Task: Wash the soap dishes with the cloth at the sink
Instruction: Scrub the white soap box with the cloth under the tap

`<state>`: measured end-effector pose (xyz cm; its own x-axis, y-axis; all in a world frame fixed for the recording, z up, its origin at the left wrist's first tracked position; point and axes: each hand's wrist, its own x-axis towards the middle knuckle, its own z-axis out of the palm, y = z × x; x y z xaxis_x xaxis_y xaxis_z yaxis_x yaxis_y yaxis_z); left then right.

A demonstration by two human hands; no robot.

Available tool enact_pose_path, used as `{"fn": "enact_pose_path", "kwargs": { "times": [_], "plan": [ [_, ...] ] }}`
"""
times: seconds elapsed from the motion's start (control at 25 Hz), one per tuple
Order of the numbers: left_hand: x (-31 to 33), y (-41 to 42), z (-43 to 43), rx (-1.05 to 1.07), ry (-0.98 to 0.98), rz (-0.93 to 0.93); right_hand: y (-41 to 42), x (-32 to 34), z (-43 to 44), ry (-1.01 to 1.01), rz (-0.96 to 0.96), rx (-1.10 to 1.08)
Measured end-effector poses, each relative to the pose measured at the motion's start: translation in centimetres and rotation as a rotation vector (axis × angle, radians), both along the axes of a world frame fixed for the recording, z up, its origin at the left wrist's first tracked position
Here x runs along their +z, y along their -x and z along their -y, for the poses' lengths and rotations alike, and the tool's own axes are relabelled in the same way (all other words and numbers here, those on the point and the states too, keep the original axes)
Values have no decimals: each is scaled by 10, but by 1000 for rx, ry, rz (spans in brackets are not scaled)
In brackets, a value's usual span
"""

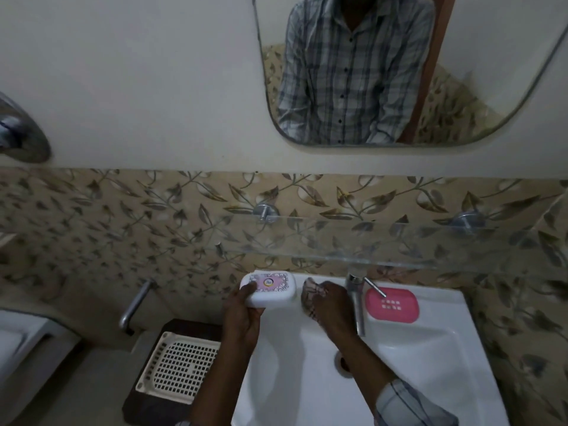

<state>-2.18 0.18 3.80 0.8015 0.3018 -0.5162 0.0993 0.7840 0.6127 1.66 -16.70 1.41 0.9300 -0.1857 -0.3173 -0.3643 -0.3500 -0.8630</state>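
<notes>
Both forearms (215, 379) reach over the white sink (430, 364), left hand (241, 315) clasping the white soap dish (268, 289) at its back-left corner, presumably steadying it for wiping, right hand (333, 305) bunching the patterned cloth (309, 292) just beside (pink soap dish (392, 304) waits beyond the tap (356, 299)).

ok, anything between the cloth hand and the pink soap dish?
Yes: the tap stands between the right hand, holding the cloth, and the pink soap dish on the sink ledge; its lever overhangs the dish's left corner. Nothing visible separates the cloth from the white soap dish in the left hand.
</notes>
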Motion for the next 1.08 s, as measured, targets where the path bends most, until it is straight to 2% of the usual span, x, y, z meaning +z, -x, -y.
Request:
{"fn": "enact_pose_path", "kwargs": {
  "times": [0.08,0.16,0.24,0.36,0.4,0.48,0.64,0.72,0.8,0.84,0.88,0.96,1.04,1.08],
  "plan": [
    [-4,10,-14,32,19,-7,-17,-6,-1,-51,-56,-56],
    [-7,20,-19,55,5,-24,-32,-13,-3,-342,-164,-115],
    [-10,25,-17,69,-8,-34,-43,-17,-9,-443,-196,-135],
    [-18,23,-14,58,-12,-41,-41,-28,-23,-12,-10,-136],
    [-20,22,-12,54,-11,-39,-36,-36,-26,63,69,-65],
    [-24,21,-9,49,-6,-44,-24,-48,-30,189,104,171],
    [-21,19,-2,12,-3,-63,-23,-72,-28,231,176,293],
    [-17,19,2,-25,20,-58,-29,-59,-27,231,161,383],
    [-12,22,7,-63,32,-41,-25,-36,-17,123,166,465],
    [-9,21,10,-81,27,-35,-19,-26,-5,37,182,421],
    [-6,21,15,-100,21,-24,-11,-13,9,-98,123,363],
    [3,18,29,-165,5,16,10,15,34,-502,-81,272],
    [13,16,46,-284,-38,11,24,30,54,-620,-109,211],
    [16,16,54,-345,-68,-40,32,38,58,-564,-51,192]
  ]
}}
